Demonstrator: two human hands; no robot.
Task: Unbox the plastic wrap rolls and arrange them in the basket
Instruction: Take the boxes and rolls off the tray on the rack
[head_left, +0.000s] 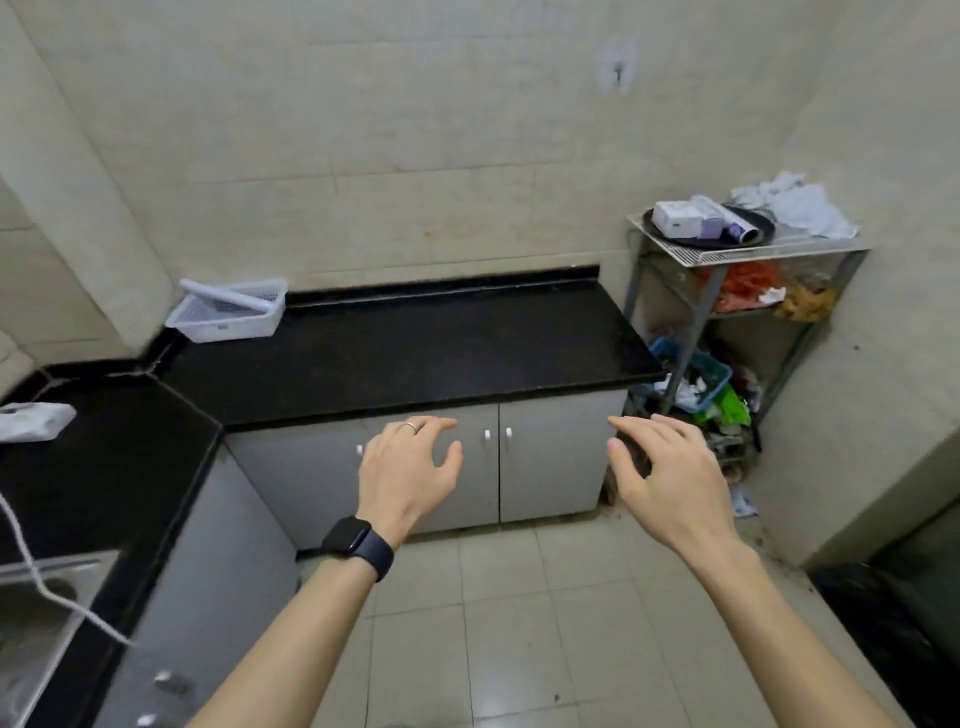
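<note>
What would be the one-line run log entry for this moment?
hands: left and right open, empty | basket: on counter, far left | boxes: on rack, right | unboxing: not yet begun

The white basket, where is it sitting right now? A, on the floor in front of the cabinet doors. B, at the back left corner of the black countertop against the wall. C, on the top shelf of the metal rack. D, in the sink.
B: the white basket stands on the black countertop at its back left corner by the tiled wall, far from the metal rack, with both hands empty.
</note>
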